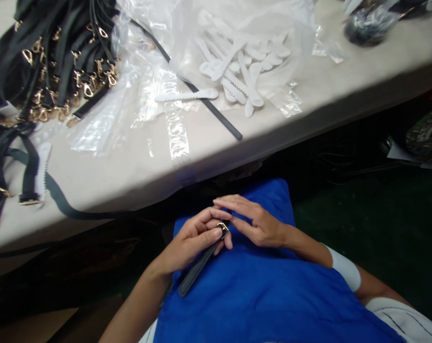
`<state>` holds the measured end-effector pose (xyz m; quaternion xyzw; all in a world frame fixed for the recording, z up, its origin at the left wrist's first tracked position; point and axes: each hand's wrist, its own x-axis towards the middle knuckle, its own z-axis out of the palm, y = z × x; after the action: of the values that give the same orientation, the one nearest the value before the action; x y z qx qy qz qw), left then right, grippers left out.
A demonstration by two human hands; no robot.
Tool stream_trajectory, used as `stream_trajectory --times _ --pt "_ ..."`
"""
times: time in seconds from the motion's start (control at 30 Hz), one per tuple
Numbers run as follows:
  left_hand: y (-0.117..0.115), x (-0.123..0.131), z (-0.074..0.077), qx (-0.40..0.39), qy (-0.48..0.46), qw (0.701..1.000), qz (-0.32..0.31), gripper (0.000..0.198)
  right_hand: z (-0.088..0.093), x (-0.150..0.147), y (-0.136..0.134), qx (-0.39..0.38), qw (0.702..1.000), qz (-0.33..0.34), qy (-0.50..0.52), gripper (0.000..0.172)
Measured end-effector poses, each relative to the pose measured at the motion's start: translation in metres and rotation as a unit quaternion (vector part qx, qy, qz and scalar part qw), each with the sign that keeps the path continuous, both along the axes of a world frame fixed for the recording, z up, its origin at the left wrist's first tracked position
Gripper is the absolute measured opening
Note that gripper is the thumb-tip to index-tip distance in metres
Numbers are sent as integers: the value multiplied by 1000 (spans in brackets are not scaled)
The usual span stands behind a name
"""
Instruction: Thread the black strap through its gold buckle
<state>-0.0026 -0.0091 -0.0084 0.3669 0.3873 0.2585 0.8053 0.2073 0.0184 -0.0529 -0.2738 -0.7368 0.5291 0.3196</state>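
Over my lap, my left hand (198,238) is closed round a black strap (198,271) with a gold buckle (223,228). Its thumb presses beside the buckle, and the strap's rounded end hangs down toward me. My right hand (255,223) meets the left fingertips just beyond the buckle. The right fingers are stretched out, with the thumb a little apart from them. A short dark piece shows by the buckle between the two hands; the fingers partly hide it.
The pale table (105,181) ahead carries a pile of black straps with gold clasps (58,62). White notched strips (233,66) lie on clear plastic bags (144,85). One strip (187,95) crosses a loose black strap (219,116). A blue apron (273,295) covers my lap.
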Motion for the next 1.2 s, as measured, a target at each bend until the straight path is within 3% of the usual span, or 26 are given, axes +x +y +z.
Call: stream_trajectory --times 0.07,0.1,0.2,0.33,0.53,0.6,0.67,0.73,0.83,0.93,1.07,1.2 --pt "7 -9 11 3 38 999 -31 29 2 2 9 -52 996 72 16 29" --pt "11 -14 14 6 72 996 -45 30 2 4 13 -72 994 76 12 25" --pt "16 -30 18 20 160 984 -78 32 -2 17 20 -99 995 4 -33 19" --pt "13 -42 10 36 184 981 -44 31 -13 35 18 -164 981 -42 -96 22" --pt "12 -33 4 11 150 988 -42 32 -5 30 7 -167 983 68 -27 49" --pt "15 -31 5 3 143 988 -57 29 0 25 6 -179 977 114 23 46" --pt "18 -32 5 0 142 988 -68 27 2 22 6 -214 967 123 67 32" --pt "20 -38 4 2 156 985 -69 25 -2 22 6 -281 950 91 105 21" --pt "21 -52 0 12 178 983 -49 21 -10 30 5 -377 910 6 171 29" --pt "19 -67 -3 41 188 981 -25 24 -16 44 10 -398 892 -71 203 38" --pt "14 -77 -8 69 217 974 -3 33 -22 65 18 -387 892 -156 177 39" --pt "11 -76 -16 112 260 959 -10 31 -33 81 22 -339 918 -202 45 38"
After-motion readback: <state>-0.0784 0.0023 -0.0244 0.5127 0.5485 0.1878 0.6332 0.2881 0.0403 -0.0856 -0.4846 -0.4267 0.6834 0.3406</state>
